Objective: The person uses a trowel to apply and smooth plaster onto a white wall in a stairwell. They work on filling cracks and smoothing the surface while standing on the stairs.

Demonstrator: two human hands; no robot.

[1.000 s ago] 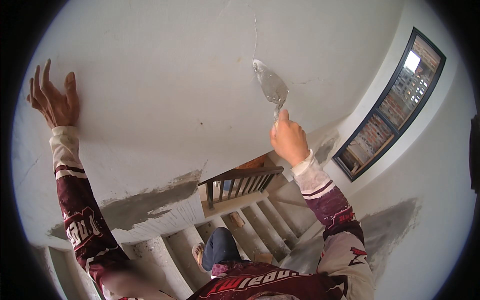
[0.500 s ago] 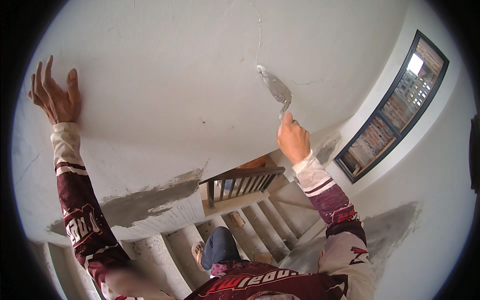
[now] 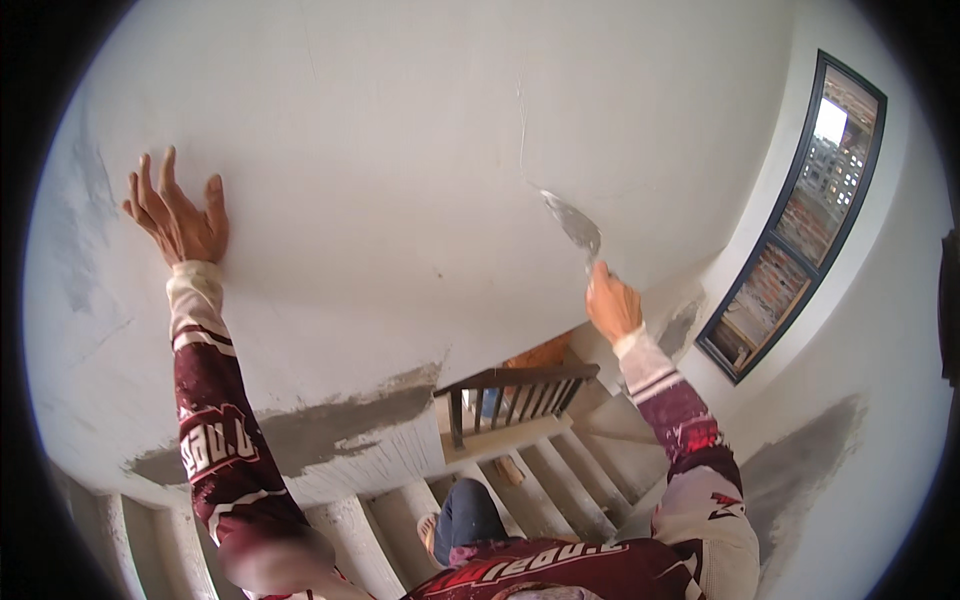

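A pointed metal trowel [image 3: 574, 222], smeared with grey material, is in my right hand [image 3: 613, 303], its fingers wrapped round the handle. The blade's tip meets the pale wall [image 3: 380, 180] just below a thin crack line [image 3: 521, 130] that runs upward. Farther left, my left hand [image 3: 180, 212] leans on the same wall with its fingers spread and nothing in them. The trowel's handle is mostly hidden inside my right fist.
Below me concrete stairs [image 3: 505, 492] descend beside a dark railing [image 3: 515, 400]. Rough grey patches [image 3: 300, 435] mark the wall's lower part. A dark-framed window [image 3: 795, 220] is set in the right-hand wall. My bent knee [image 3: 470, 515] shows over the steps.
The whole view has shifted a little. The trowel's tip has slid slightly down the wall, still in my right hand. My left hand remains spread against the wall.
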